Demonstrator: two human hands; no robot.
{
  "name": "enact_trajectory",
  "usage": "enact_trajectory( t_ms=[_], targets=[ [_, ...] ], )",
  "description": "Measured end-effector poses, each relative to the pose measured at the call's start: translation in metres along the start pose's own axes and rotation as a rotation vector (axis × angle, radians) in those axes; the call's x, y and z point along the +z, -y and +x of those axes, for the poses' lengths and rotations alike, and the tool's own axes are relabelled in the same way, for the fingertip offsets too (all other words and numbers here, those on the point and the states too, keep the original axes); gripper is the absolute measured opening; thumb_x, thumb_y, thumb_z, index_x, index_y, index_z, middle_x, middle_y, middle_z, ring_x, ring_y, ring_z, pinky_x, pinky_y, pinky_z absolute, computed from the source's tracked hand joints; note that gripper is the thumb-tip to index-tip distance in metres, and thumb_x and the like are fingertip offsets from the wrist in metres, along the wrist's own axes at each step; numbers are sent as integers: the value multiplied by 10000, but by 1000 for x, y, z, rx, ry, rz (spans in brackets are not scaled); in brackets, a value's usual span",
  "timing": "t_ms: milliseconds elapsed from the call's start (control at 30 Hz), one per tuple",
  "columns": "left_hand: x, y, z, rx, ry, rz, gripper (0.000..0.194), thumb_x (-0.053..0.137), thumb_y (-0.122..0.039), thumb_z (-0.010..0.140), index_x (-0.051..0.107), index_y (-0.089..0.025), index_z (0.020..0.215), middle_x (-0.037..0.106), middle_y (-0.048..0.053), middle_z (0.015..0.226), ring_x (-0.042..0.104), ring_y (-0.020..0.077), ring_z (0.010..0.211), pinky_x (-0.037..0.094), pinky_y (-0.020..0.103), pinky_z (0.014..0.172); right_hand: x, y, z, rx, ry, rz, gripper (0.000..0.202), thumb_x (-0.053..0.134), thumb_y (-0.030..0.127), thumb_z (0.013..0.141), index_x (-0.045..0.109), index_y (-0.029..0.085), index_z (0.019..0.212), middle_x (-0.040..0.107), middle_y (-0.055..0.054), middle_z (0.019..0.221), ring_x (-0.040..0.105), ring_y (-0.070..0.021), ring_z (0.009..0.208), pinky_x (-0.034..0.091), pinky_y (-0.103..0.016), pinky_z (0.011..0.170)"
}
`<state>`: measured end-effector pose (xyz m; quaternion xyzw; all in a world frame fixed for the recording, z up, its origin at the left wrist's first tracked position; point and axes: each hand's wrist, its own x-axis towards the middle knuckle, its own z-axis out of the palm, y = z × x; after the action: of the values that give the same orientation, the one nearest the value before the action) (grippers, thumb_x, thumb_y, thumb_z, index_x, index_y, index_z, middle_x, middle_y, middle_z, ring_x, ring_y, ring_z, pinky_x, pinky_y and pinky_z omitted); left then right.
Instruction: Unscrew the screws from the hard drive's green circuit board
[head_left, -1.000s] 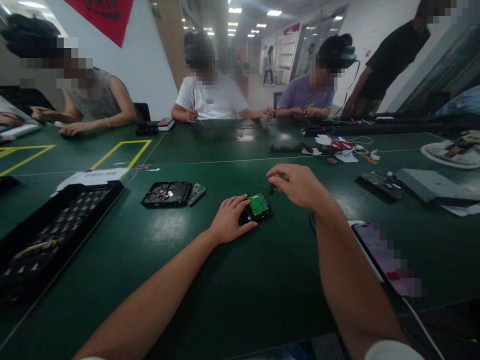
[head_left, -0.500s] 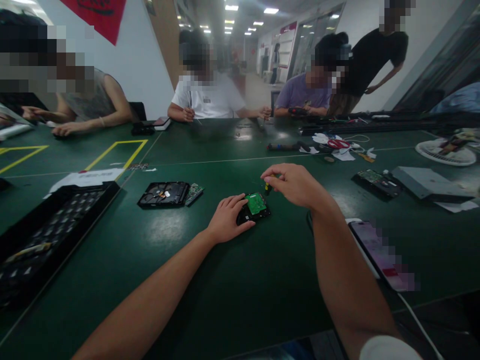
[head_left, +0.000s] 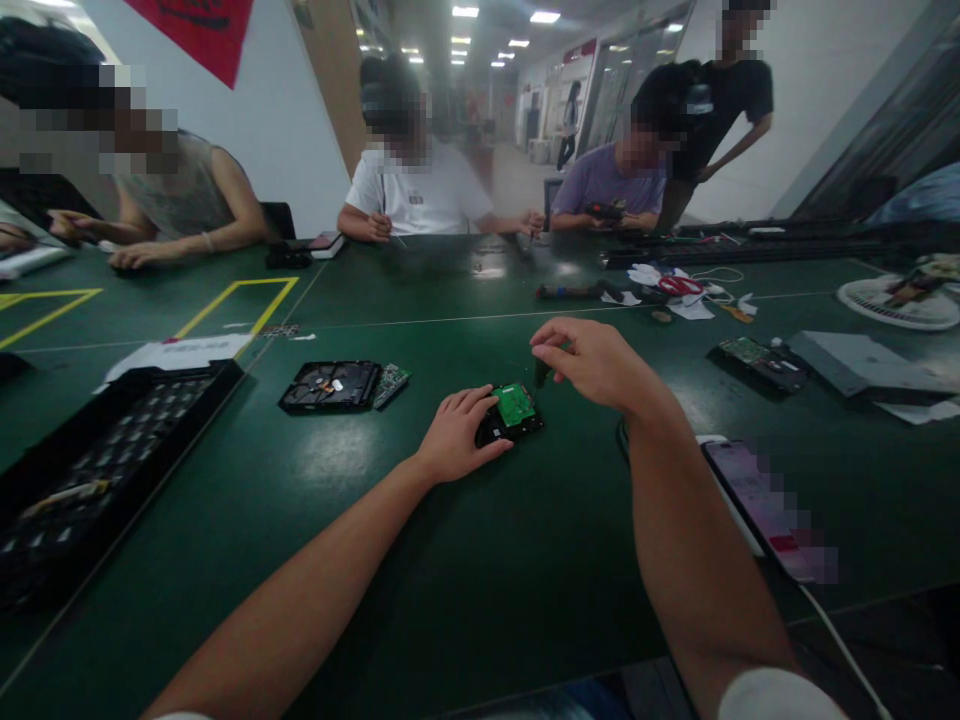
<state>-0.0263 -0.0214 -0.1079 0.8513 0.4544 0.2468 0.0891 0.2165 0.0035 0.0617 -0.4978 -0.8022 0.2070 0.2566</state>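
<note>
A black hard drive [head_left: 498, 431] with a green circuit board [head_left: 514, 404] on its upper face lies on the table in front of me. My left hand [head_left: 465, 435] grips its left side, thumb along the near edge and fingers at the far edge. Over the drive's right edge, my right hand [head_left: 581, 355] pinches a small screwdriver [head_left: 540, 373], its shaft pointing down towards the board's edge. Whether the tip touches a screw is too small to tell. Left of my hands lie another black hard drive [head_left: 330, 386] and a loose circuit board [head_left: 391, 385].
A long black tray [head_left: 142, 470] stands at the left. A phone [head_left: 757, 505] with a cable lies by my right forearm. Further right are another drive [head_left: 757, 365] and a grey metal box [head_left: 862, 362]. Several people sit or stand across the green table [head_left: 420, 560].
My right hand has shifted slightly up and its grip has turned on the screwdriver. My left hand still holds the drive. The standing person across the table has moved left.
</note>
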Motion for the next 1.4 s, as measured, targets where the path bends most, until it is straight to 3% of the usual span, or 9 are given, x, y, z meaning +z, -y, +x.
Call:
enact_trajectory(
  t_ms=[200,367,633,900,1100,1267,1400],
  targets=[
    [0,0,0,-6,5,13,775,654,-698,920,515,-229,1520,477,130,1627,455,365,1472,356,581,1220,0,-1,0,53,0,3,122,631,262,959,716,189,1005,771,-47,877,703,-163,690,514,-298,741],
    [-1,-1,0,-12,7,-1,764,667,-687,915,521,-239,1517,479,127,1625,455,370,1473,356,586,1220,0,1,3,-20,10,-93,180,605,294,984,763,209,1003,781,-50,937,684,-181,777,480,-304,758],
    [0,-1,0,-10,-2,-15,767,668,-688,913,521,-238,1517,481,130,1622,456,374,1472,356,595,1218,5,-1,2,22,6,37,161,608,265,979,712,190,1076,777,-40,927,689,-139,639,506,-289,710],
    [1,0,0,-12,6,1,773,673,-682,912,512,-237,1524,481,131,1624,456,367,1472,351,593,1222,2,-1,3,-30,7,-85,163,605,304,987,737,210,981,778,-49,955,678,-182,785,483,-312,759],
    [0,0,1,-15,9,-2,773,658,-696,915,520,-234,1519,479,130,1625,452,369,1475,353,589,1224,2,-3,3,40,-2,-18,206,600,250,973,706,186,1139,783,-63,1017,681,-147,677,503,-307,748],
    [-1,0,0,-14,4,-8,759,656,-692,919,522,-245,1518,479,127,1625,449,371,1479,354,595,1221,4,-2,3,26,7,-42,153,601,271,972,725,201,1031,773,-46,887,690,-177,742,498,-304,746],
    [-1,-1,0,-14,9,3,768,658,-690,919,517,-231,1518,474,131,1629,450,367,1477,351,590,1224,4,-2,3,-24,8,-79,159,601,302,988,735,217,999,782,-47,941,688,-179,758,497,-306,750]
  ],
)
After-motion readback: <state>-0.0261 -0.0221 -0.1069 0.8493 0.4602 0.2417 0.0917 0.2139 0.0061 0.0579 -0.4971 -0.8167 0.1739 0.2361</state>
